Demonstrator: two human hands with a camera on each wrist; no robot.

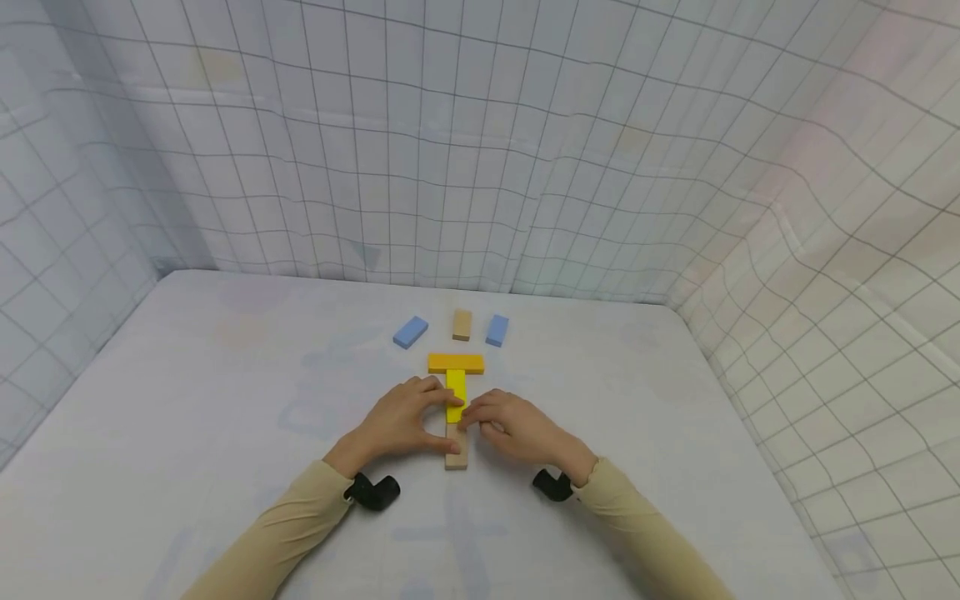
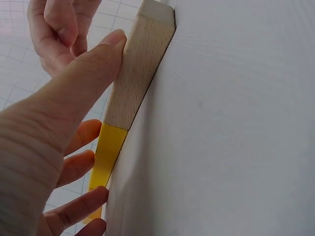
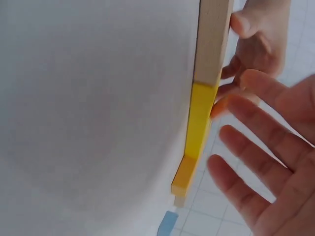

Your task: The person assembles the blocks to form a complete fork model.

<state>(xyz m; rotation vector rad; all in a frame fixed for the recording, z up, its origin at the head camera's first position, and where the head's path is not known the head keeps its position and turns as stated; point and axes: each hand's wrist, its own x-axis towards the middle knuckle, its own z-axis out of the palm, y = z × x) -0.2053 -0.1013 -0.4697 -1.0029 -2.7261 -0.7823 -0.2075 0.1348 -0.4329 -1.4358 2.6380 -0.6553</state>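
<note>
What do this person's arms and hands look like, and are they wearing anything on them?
The left sleeve and right sleeve are long, plain and beige. Each wrist has a small black gadget with a rounded, tube-like end: left gadget, right gadget. The left hand and right hand are bare, with no gloves.

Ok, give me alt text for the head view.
A person's left hand and right hand work at a T of blocks on a white table. An orange block forms the crossbar; a yellow block and a wooden block make the stem. Beyond lie a blue block, a second wooden block and another blue block.
</note>
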